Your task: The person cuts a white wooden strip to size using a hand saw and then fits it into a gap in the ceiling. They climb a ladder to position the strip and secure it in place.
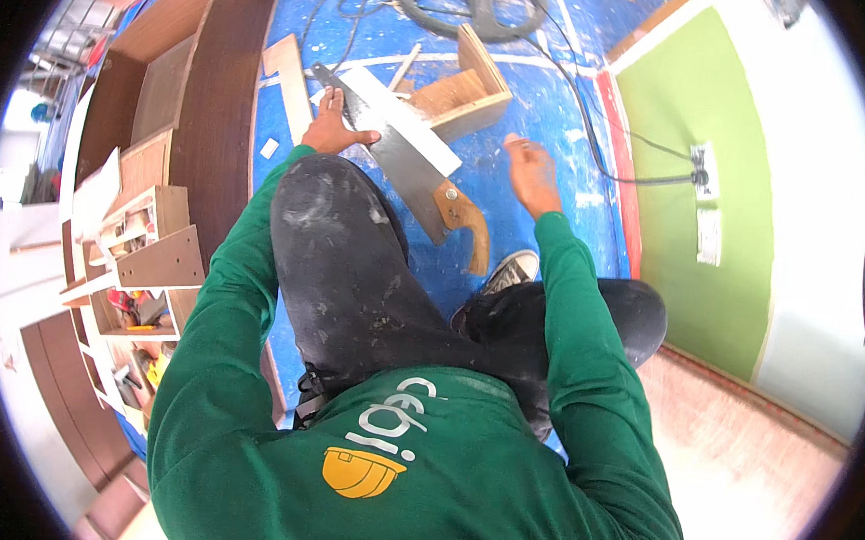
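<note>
A hand saw (399,160) with a steel blade and wooden handle lies on the blue floor covering between my knees. A white strip (405,117) runs along the upper right side of the blade. My left hand (337,123) is open on the blade's far end, thumb spread across the metal and fingers near the white strip's end. My right hand (533,176) is raised right of the strip and above the saw handle; its bent fingers are blurred, so their grip is unclear. An open wooden piece (485,65) and a pale board (288,76) lie beyond.
Wooden cabinets and shelves (170,85) with tools line my left. A black round object (458,11) and cables lie at the far end. To my right, a green wall (711,292) has plugged-in cables (697,175).
</note>
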A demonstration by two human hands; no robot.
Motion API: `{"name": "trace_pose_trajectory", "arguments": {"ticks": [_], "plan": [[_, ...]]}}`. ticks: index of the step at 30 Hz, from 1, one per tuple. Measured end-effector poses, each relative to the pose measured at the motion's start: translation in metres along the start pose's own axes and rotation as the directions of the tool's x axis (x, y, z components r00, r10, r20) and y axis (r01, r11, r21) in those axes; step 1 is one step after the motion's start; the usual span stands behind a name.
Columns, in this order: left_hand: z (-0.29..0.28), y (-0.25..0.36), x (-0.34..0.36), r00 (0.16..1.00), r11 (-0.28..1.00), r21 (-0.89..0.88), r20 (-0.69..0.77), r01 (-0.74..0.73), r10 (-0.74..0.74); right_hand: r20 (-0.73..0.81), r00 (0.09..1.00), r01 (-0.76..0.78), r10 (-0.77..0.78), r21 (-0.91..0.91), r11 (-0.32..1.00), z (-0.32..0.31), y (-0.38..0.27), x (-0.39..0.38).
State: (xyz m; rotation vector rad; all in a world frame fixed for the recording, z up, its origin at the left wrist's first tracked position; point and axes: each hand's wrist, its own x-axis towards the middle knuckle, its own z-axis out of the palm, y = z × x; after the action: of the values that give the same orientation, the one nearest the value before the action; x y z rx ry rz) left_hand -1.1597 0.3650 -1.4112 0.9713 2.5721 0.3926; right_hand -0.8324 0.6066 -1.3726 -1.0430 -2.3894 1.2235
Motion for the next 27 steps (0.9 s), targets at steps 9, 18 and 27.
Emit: {"name": "trace_pose_trajectory", "arguments": {"ticks": [9,18,27], "plan": [[0.004,-0.001,-0.005,0.999,0.996,-0.08,0.002,0.044,-0.044,0.064,0.983,0.106,-0.17,0.557,0.824,0.073,-0.109,0.099],[-0.004,0.002,-0.009,0.999,0.997,-0.059,0.014,0.053,-0.052,0.142,0.909,0.288,-0.393,0.467,0.836,0.219,-0.125,0.151],[-0.015,0.014,-0.015,0.995,0.994,-0.064,0.052,0.087,-0.084,0.191,0.88,0.367,-0.434,0.304,0.879,0.225,-0.131,0.152]]}}
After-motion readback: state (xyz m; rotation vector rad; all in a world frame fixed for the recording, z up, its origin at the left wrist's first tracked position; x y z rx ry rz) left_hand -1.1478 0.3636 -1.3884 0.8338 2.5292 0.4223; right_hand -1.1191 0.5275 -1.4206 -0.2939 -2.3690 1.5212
